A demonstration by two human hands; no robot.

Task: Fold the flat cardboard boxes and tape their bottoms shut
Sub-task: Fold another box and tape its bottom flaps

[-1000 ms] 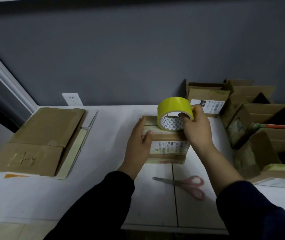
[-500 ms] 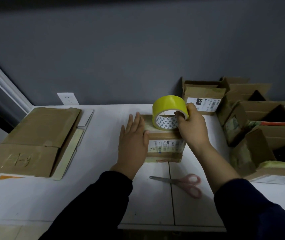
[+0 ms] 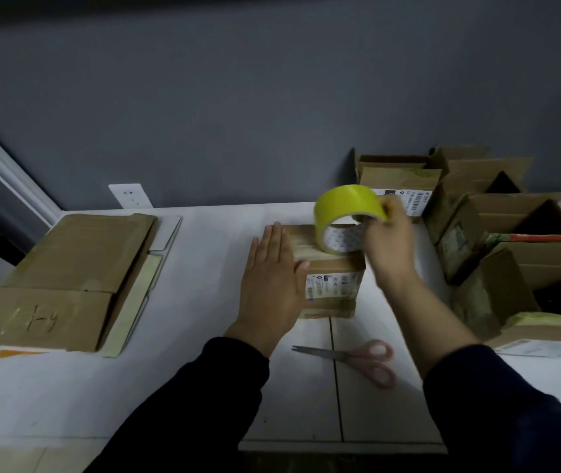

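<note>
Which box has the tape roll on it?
The small closed box at centre: the yellow tape roll rests on its top, left hand against its side. Boxes at right stand open; the stack at left lies flat.

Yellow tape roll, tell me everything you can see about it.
The tape roll is a wide ring, glossy yellow outside, with a white core printed in small dark marks. It stands on edge, hole towards the camera, its lower rim at the top of the small cardboard box mid-table. The right hand grips its right side, fingers curled over the rim and blurred. No loose strip can be made out.
</note>
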